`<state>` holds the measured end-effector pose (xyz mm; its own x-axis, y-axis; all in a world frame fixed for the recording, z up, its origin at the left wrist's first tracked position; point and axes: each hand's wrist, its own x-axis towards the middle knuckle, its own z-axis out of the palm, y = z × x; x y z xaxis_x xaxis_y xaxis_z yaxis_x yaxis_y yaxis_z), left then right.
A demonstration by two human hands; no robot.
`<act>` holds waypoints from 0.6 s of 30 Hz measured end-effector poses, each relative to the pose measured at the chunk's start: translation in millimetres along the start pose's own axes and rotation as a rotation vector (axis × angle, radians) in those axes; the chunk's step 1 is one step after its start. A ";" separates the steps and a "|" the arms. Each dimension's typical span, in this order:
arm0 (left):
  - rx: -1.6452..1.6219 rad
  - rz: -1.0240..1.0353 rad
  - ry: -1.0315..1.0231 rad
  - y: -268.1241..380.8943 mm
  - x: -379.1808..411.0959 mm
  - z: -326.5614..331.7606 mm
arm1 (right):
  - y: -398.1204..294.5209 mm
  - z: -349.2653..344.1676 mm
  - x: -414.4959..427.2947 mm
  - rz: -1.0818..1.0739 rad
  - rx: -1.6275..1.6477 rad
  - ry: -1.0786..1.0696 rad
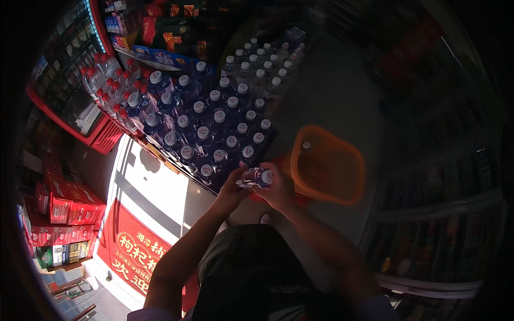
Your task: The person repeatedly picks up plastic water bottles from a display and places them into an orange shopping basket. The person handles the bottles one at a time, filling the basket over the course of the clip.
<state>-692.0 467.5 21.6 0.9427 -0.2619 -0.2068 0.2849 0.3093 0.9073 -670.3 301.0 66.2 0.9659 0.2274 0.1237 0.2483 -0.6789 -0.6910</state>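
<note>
Between my two hands is a clear plastic water bottle [257,177] with a white cap, held near the corner of the bottle display. My left hand [231,189] grips its left side, and my right hand [280,187] closes around the side near the cap. Just beyond stand rows of similar white-capped bottles [203,133]. An orange plastic basket [357,172] stands to the right of my right hand, with a small round white thing [306,145] inside its wall. The undersides of my fingers are hidden.
Red-capped bottles [116,86] stand at the display's left end, and other white-capped bottles [260,74] behind. Red cartons [76,204] are stacked at the left. A red doormat [120,240] lies in the sunlit doorway. Dim shelves [433,212] line the right.
</note>
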 end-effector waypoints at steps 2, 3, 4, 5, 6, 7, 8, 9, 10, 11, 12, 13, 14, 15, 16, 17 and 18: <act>-0.028 0.035 -0.080 8.6 8.8 22.0 | 9.1 -31.1 -1.0 0.029 0.119 0.041; -0.050 0.052 -0.132 14.1 15.7 38.9 | 15.1 -48.9 -3.4 0.046 0.168 0.068; -0.016 0.058 -0.179 24.9 19.9 55.6 | 20.9 -64.2 -5.5 0.049 0.175 0.105; -0.024 0.069 -0.219 26.0 29.7 69.6 | 25.4 -79.2 -6.5 0.039 0.196 0.154; -0.031 0.081 -0.260 26.4 40.0 84.1 | 29.3 -94.6 -7.7 0.028 0.217 0.205; -0.039 0.090 -0.289 24.8 48.3 95.4 | 32.9 -106.0 -8.4 0.016 0.244 0.246; 0.050 0.185 -0.306 11.2 64.8 103.4 | 36.2 -117.5 -5.3 0.001 0.248 0.279; 0.082 0.163 -0.310 9.2 73.8 116.8 | 48.5 -125.9 -4.7 0.040 0.234 0.300; 0.113 0.142 -0.312 7.8 83.0 130.5 | 62.4 -133.3 -3.8 0.077 0.220 0.318; 0.126 0.141 -0.324 2.5 91.6 141.1 | 74.3 -139.6 -2.7 0.113 0.207 0.335; 0.138 0.137 -0.338 -2.7 99.9 152.8 | 81.8 -147.3 -2.1 0.147 0.112 0.352; 0.139 0.042 -0.340 -5.8 106.7 161.2 | 94.7 -151.9 -1.7 0.183 0.107 0.334; 0.140 -0.053 -0.338 -6.8 113.4 169.0 | 111.2 -154.0 -1.4 0.216 0.103 0.314; 0.140 -0.150 -0.342 -9.4 120.7 176.9 | 128.3 -154.7 -2.2 0.254 0.097 0.298; 0.135 -0.162 -0.336 -19.5 128.7 182.4 | 148.3 -151.0 -2.1 0.253 0.110 0.284; 0.130 -0.174 -0.327 -34.2 137.1 186.5 | 169.9 -145.3 -1.4 0.250 0.123 0.269; 0.124 -0.191 -0.314 -43.9 143.4 191.1 | 185.3 -141.1 0.1 0.251 0.140 0.250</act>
<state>-602.5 241.7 22.2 0.7701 -0.5774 -0.2712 0.4088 0.1204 0.9047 -613.9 76.7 38.6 0.9878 -0.1226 0.0961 0.0062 -0.5858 -0.8104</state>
